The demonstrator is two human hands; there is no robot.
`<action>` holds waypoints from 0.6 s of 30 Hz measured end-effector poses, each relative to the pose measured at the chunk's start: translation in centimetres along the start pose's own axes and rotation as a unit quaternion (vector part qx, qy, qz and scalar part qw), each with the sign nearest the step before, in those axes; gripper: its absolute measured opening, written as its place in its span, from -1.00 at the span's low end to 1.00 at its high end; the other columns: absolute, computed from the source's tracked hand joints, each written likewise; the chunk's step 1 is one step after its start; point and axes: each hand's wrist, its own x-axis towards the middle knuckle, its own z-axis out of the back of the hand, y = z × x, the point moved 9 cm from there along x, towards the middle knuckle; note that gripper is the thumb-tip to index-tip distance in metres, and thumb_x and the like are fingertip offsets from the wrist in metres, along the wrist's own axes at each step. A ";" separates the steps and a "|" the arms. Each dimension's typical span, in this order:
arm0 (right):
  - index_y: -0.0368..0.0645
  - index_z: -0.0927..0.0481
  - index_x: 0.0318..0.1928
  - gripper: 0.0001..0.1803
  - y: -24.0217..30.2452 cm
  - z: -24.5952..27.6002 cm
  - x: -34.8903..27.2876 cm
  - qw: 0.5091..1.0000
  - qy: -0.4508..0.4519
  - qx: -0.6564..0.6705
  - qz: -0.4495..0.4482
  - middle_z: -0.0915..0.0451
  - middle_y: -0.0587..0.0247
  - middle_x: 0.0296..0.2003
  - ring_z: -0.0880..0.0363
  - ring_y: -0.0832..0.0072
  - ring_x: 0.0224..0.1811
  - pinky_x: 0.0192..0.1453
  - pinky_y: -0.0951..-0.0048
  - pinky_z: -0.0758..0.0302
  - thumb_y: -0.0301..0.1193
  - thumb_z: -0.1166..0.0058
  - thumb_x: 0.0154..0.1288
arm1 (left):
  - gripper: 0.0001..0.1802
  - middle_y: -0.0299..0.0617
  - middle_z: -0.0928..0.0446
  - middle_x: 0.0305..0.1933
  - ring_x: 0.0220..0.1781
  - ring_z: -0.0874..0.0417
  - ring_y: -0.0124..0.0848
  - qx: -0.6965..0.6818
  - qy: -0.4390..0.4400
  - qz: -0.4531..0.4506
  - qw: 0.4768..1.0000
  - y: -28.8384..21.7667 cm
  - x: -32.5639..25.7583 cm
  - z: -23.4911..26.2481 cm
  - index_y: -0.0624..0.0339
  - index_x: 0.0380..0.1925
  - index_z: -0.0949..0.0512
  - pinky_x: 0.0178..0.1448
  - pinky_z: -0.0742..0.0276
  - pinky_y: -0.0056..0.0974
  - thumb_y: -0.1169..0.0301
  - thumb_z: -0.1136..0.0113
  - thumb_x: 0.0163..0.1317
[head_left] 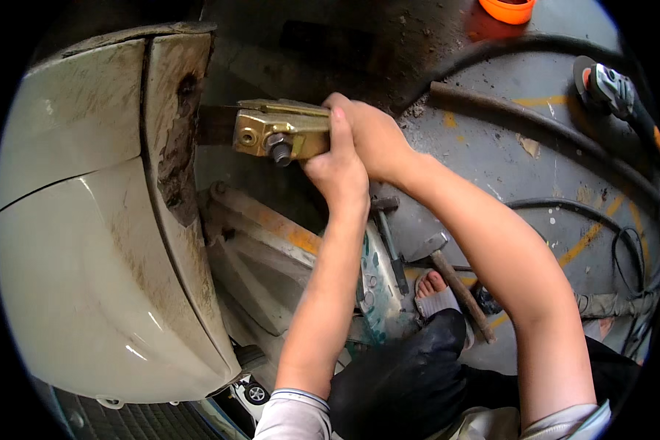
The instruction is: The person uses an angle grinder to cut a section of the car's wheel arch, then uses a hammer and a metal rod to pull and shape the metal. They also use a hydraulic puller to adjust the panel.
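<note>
Since left grip (339, 172) and right grip (378, 138) both hold the gold clamp (286, 132), its right end is hidden

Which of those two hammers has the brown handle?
The hammer on the right, lying close beside the sandaled foot; the hammer on the left has a slimmer, darker handle.

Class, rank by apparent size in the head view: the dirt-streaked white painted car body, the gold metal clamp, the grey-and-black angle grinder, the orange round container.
1. White painted car body, by far
2. Gold metal clamp and grey-and-black angle grinder: too alike to rank
3. Orange round container, cut off by the picture edge
</note>
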 end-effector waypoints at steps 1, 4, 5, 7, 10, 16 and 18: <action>-0.25 -0.44 -0.19 -0.66 1.5 0.7 -1.3 1.000 0.011 -0.015 -0.021 -0.62 -0.14 -0.36 -0.60 -0.13 -0.24 -0.18 0.03 -0.53 -0.23 -0.12 0.20 | -0.43 -0.02 -0.57 0.05 0.02 -0.62 -0.37 -0.031 0.014 0.035 0.999 -0.8 -1.5 0.1 0.52 0.04 -0.48 0.12 -0.55 -0.29 0.16 -0.27 0.33; -0.35 -0.40 -0.24 -0.62 5.9 2.7 -4.7 0.996 0.027 -0.039 -0.070 -0.62 -0.14 -0.49 -0.66 -0.05 -0.40 -0.34 0.07 -0.59 -0.23 -0.10 0.24 | -0.56 -0.14 -0.60 -0.06 -0.06 -0.62 -0.45 -0.104 0.038 0.143 0.984 -4.0 -6.0 0.6 0.39 -0.03 -0.53 0.05 -0.56 -0.31 0.18 -0.22 0.36; -0.36 -0.39 -0.24 -0.65 6.9 3.1 -5.7 0.993 0.038 -0.060 -0.093 -0.63 -0.12 -0.48 -0.67 -0.02 -0.41 -0.35 0.09 -0.60 -0.27 -0.08 0.25 | -0.59 -0.16 -0.61 -0.07 -0.06 -0.62 -0.45 -0.121 0.066 0.148 0.979 -5.2 -6.9 0.7 0.36 -0.02 -0.53 0.06 -0.56 -0.31 0.19 -0.18 0.38; -0.38 -0.38 -0.23 -0.70 9.4 3.8 -7.3 0.986 0.064 -0.089 -0.128 -0.65 -0.09 -0.46 -0.70 0.02 -0.41 -0.35 0.12 -0.63 -0.33 -0.03 0.26 | -0.64 -0.18 -0.62 -0.06 -0.06 -0.63 -0.45 -0.162 0.110 0.180 0.964 -7.4 -8.5 1.5 0.29 0.02 -0.53 0.08 -0.56 -0.31 0.22 -0.11 0.43; -0.40 -0.35 -0.23 -0.70 11.3 4.5 -8.2 0.982 0.085 -0.087 -0.145 -0.63 -0.13 -0.45 -0.69 -0.02 -0.40 -0.29 0.11 -0.62 -0.35 -0.02 0.27 | -0.65 -0.14 -0.62 -0.03 -0.03 -0.64 -0.41 -0.182 0.137 0.210 0.951 -9.1 -9.8 1.9 0.29 0.04 -0.53 0.11 -0.57 -0.29 0.24 -0.04 0.46; -0.30 -0.39 -0.13 -0.68 5.3 2.6 -5.6 0.995 0.045 -0.063 -0.059 -0.63 -0.11 -0.27 -0.61 -0.01 -0.14 -0.03 0.04 -0.53 -0.34 -0.08 0.22 | -0.47 -0.06 -0.59 0.03 0.04 -0.58 -0.45 -0.046 0.163 0.146 0.975 -3.4 -6.4 0.8 0.45 0.05 -0.50 0.13 -0.50 -0.32 0.11 -0.13 0.42; -0.22 -0.43 -0.10 -0.71 2.2 1.6 -2.4 0.998 0.000 -0.057 0.002 -0.63 -0.04 -0.26 -0.56 -0.03 -0.06 0.05 -0.04 -0.45 -0.33 -0.07 0.24 | -0.36 0.01 -0.56 0.08 0.09 -0.55 -0.41 0.024 0.146 0.084 0.985 -0.4 -2.3 -0.1 0.54 0.07 -0.47 0.19 -0.45 -0.30 0.06 -0.20 0.37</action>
